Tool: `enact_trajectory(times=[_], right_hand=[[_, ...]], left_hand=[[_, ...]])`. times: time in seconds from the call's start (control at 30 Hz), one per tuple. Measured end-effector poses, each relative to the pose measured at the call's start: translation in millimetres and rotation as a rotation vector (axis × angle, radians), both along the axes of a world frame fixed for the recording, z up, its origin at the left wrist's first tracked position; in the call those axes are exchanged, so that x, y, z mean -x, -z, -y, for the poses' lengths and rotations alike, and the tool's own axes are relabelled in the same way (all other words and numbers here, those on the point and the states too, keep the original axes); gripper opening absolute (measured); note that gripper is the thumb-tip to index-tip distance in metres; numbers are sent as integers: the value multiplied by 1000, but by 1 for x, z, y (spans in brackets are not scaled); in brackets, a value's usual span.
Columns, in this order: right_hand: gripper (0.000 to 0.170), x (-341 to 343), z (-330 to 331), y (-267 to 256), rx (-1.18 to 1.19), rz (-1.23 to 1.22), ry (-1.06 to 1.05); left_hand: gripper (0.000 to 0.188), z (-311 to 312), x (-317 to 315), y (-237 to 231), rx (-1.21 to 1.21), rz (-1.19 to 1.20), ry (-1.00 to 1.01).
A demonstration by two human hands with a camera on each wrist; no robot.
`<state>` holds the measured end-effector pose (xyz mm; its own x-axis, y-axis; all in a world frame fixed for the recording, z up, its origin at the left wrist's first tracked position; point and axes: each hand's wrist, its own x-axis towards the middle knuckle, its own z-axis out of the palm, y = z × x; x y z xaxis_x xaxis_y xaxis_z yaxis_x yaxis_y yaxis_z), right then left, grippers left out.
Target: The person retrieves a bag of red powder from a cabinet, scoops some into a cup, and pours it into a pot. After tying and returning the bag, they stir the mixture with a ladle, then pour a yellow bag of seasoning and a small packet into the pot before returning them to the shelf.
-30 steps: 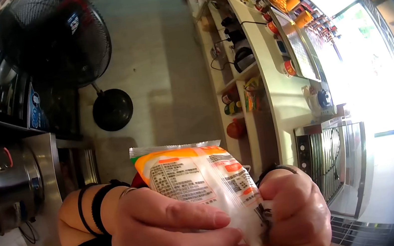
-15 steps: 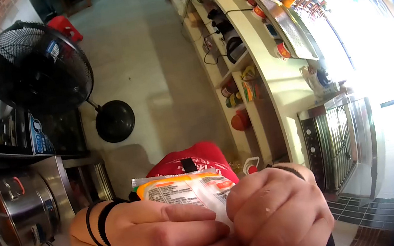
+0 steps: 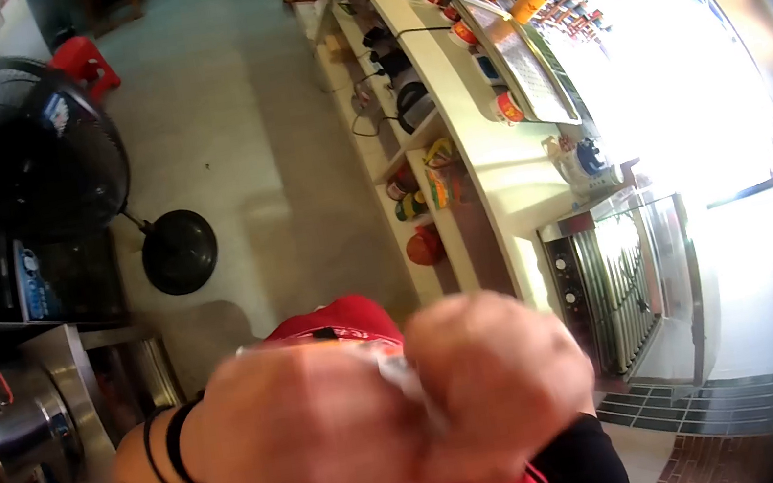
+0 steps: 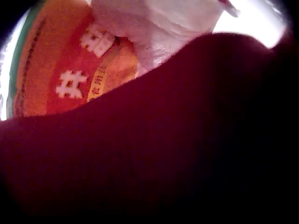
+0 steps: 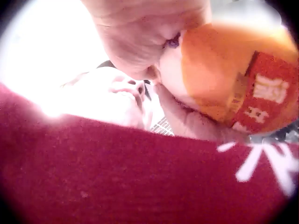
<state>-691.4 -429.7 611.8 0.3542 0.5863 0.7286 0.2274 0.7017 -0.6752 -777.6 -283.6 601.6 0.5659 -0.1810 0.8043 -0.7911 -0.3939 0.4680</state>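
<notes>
Both my hands hold a bag of salt [image 5: 205, 70], a plastic packet printed orange with a red label. In the head view my left hand [image 3: 285, 434] lies across the bag and hides nearly all of it; only a thin strip shows above the knuckles. My right hand [image 3: 500, 384] is curled tight beside it, close against the left, and both are blurred. The right wrist view shows fingers pinching the bag's white end. More of the orange and red print appears in the left wrist view, next to the left hand [image 4: 163, 28].
A black standing fan [image 3: 32, 143] and a steel pot [image 3: 18, 432] are on the left. Along the right runs a shelf counter [image 3: 489, 197] with jars and a metal tray [image 3: 529, 63]. A steel grill-like appliance [image 3: 612, 299] stands near my right side.
The bag's printed back, plain to see a second ago, is now almost covered by the hands. Both hands look blurred and pressed together. The room has shifted left in the head view.
</notes>
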Motion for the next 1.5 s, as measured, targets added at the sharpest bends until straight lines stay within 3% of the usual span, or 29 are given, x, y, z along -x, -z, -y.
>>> enact_trajectory(times=[0.03, 0.1, 0.17, 0.2, 0.27, 0.3, 0.4, 0.47, 0.53, 0.6, 0.73, 0.8, 0.83, 0.87, 0.9, 0.93, 1.03, 1.07, 1.13, 1.27, 1.33, 1.37, 1.43, 1.47, 1.5], right_hand=[[13, -8, 3, 3, 28, 32, 61], [9, -19, 5, 8, 181, 107, 252], [10, -29, 8, 12, 423, 181, 441], [8, -31, 4, 15, 467, 152, 490], [4, -24, -10, 20, 472, -248, 462], [4, -23, -12, 22, 468, -241, 456], [6, -27, -17, 24, 550, -216, 483], [6, -36, -9, 22, 748, -12, 448], [9, -43, -6, 20, 704, 103, 435], [12, -44, -3, 10, 736, 562, 498], [17, -42, -8, 9, 819, 463, 485], [8, -51, -5, 8, 860, 551, 366], [9, -49, -7, 10, 784, 399, 335], [19, -48, -9, 11, 706, 251, 301], [37, -50, -11, 3, 680, 428, 327], [37, -51, -16, 2, 679, 433, 325], [33, -53, -26, 3, 447, 729, 246], [33, -56, -28, 3, 448, 729, 245], [19, -62, -28, 2, 456, 823, 184], [12, -60, -30, 2, 491, 819, 149], [13, -54, -32, 1, 432, 925, 196], [13, -55, -32, 1, 428, 918, 201], [10, -54, -30, 7, 573, 1115, 258], [10, -54, -29, 11, 574, 1104, 267], [9, -55, -30, 17, 577, 1084, 305]], left_hand=[[30, -14, -6, 9, -74, -250, 113], [46, 2, -14, 34, 423, -432, -119], [56, 3, -32, 66, 678, -393, 3], [56, 3, -32, 72, 669, -385, -1], [58, 3, -32, 79, 597, -483, -39], [58, 4, -33, 86, 667, -603, -79], [56, 1, -34, 97, 705, -552, -114], [53, -6, -30, 96, 643, -546, -145], [50, -14, -27, 93, 583, -539, -168], [43, -22, -23, 85, 405, -626, -249], [43, -26, -24, 88, 459, -710, -240], [48, -34, -24, 89, 580, -696, -21], [53, -38, -25, 92, 560, -740, 25], [53, -42, -25, 97, 565, -741, 25], [54, -47, -27, 101, 593, -764, 137], [56, -50, -29, 105, 619, -787, 251], [60, -48, -33, 110, 601, -770, 360], [60, -49, -34, 114, 603, -770, 360], [65, -52, -35, 124, 529, -881, 572], [68, -42, -33, 130, 562, -946, 634], [60, -36, -26, 108, 801, -887, 281], [60, -40, -18, 93, 794, -894, 280], [60, -48, -4, 64, 582, -617, 236], [60, -46, 0, 62, 576, -628, 240], [58, -43, 5, 62, 271, -549, -4]])
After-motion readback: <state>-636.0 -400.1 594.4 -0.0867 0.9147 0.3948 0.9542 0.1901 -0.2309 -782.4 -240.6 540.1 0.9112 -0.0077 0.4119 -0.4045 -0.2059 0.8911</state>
